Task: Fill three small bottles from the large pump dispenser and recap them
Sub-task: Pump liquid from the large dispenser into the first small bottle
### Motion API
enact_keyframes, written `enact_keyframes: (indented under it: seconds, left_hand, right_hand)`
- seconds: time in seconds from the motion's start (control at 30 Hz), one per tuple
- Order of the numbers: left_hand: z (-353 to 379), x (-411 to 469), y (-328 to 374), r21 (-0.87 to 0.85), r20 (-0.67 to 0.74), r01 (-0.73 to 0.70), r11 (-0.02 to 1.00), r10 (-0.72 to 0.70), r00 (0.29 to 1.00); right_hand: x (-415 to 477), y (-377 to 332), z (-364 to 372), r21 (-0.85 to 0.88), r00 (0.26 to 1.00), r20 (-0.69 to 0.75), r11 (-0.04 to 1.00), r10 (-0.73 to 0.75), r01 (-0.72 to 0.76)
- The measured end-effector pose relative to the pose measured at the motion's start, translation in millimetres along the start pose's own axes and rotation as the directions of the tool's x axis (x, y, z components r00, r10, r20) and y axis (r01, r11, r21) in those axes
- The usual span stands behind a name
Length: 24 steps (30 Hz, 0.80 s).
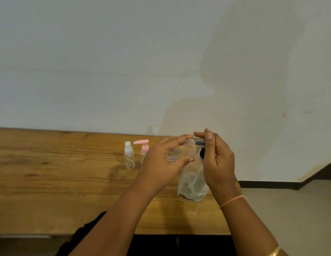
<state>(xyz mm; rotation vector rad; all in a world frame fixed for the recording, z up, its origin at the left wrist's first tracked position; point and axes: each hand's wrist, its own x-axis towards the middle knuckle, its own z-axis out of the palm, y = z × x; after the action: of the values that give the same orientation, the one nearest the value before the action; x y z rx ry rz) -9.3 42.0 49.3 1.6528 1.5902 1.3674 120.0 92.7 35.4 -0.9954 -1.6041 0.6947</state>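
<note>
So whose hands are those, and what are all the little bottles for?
They belong to a person wearing a camera on their head, so you see what they see, looking down. The left hand holds a small clear bottle up by the spout of the big pump dispenser, which stands on the wooden table. The right hand curls its fingers over the black pump top. Two more little bottles stand to the left: a white-topped spray bottle and a pink-topped pump bottle.

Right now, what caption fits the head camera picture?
Left hand holds a small clear bottle by the large dispenser, right hand at its pump.
</note>
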Motion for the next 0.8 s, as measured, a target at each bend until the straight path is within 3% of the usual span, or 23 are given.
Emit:
enact_keyframes:
  seconds: [0.2, 0.33, 0.63, 0.8]
  left_hand:
    - [2, -1, 6, 0.000, -0.014, -0.058, 0.998, 0.058, 0.998]
    - [0, -1, 6, 0.022, -0.023, -0.092, 0.996, 0.092, 0.995]
    - [-1, -3, -2, 0.024, 0.014, -0.042, 0.999, 0.042, 0.999]
    - [-1, -3, 7, 0.016, -0.005, -0.086, 0.996, 0.086, 0.996]
  right_hand:
    - [-2, -7, -5, 0.060, 0.998, -0.044, 0.997, -0.046, 0.049]
    - [0, -9, -5, -0.005, 0.992, -0.062, 0.994, -0.106, 0.106]
    - [-7, 2, 2, -0.021, 0.996, -0.060, 0.998, -0.069, 0.068]
    - [-3, -7, -4, 0.043, 0.993, -0.085, 0.995, -0.082, 0.086]
